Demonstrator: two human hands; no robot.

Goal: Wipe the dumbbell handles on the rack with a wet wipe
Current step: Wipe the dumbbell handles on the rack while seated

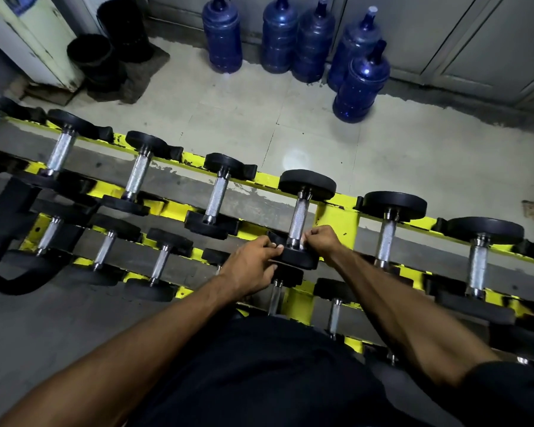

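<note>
A yellow two-tier rack [336, 217] carries a row of black-headed dumbbells with knurled steel handles. In the middle of the upper tier lies one dumbbell, and its handle [299, 217] points away from me. My right hand [322, 241] pinches a small white wet wipe [303, 241] against the near end of that handle. My left hand [253, 266] grips the near black head [299, 257] of the same dumbbell, thumb on top. Most of the wipe is hidden under my fingers.
More dumbbells lie to the left [216, 195] and right [387, 232] on the upper tier, and smaller ones [164, 260] sit on the lower tier. Behind the rack is tiled floor with several blue water jugs [361, 84] and black bins [96, 60] by the wall.
</note>
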